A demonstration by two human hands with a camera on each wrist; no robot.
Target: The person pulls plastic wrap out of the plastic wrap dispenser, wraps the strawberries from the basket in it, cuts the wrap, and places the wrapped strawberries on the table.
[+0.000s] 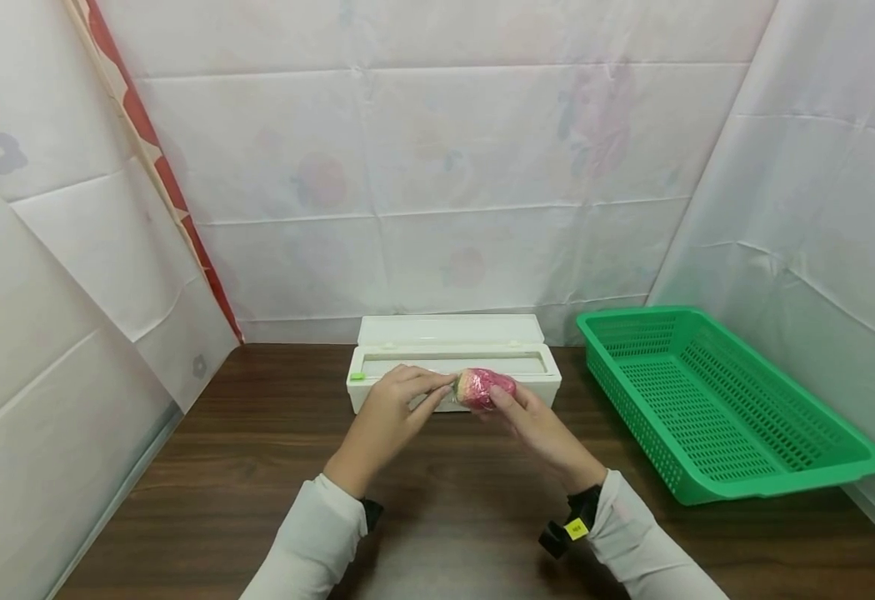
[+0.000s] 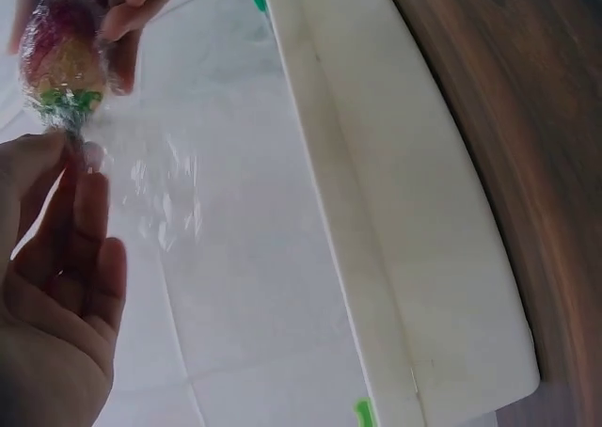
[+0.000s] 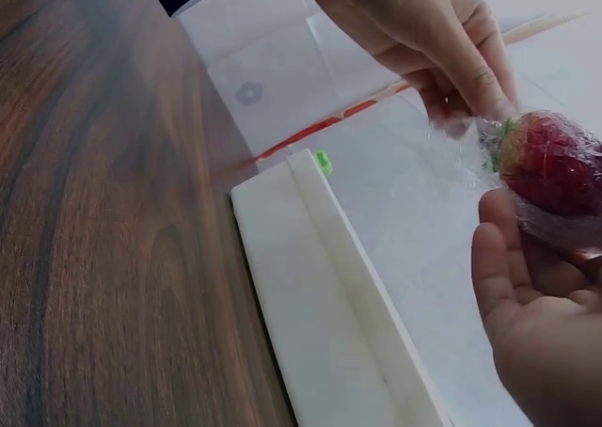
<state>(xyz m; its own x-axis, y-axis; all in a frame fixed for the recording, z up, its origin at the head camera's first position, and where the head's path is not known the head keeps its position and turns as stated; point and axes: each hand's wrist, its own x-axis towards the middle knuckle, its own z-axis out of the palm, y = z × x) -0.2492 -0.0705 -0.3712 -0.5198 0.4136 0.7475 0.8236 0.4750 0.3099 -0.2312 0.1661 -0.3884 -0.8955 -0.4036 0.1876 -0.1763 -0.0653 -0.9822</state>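
Observation:
A red-and-yellow strawberry (image 1: 478,387) with a green leafy top is wrapped tightly in clear cling film. My right hand (image 1: 546,433) holds its body, thumb on the near side and fingers underneath. At the leafy end my left hand (image 1: 387,421) pinches the gathered film (image 2: 73,131) between thumb and fingertips. A loose flap of film (image 2: 160,192) hangs off beside that pinch in the left wrist view. Both hands hold the strawberry up in front of a white cling film dispenser (image 1: 550,385), its lid (image 1: 450,328) raised at the back.
A green plastic basket (image 1: 771,490) with perforated walls stands to the right on the dark wooden table (image 1: 205,467). On the dispenser's left end sits a small green slider (image 1: 357,377). White patterned sheeting (image 1: 452,167) hangs around the back and sides.

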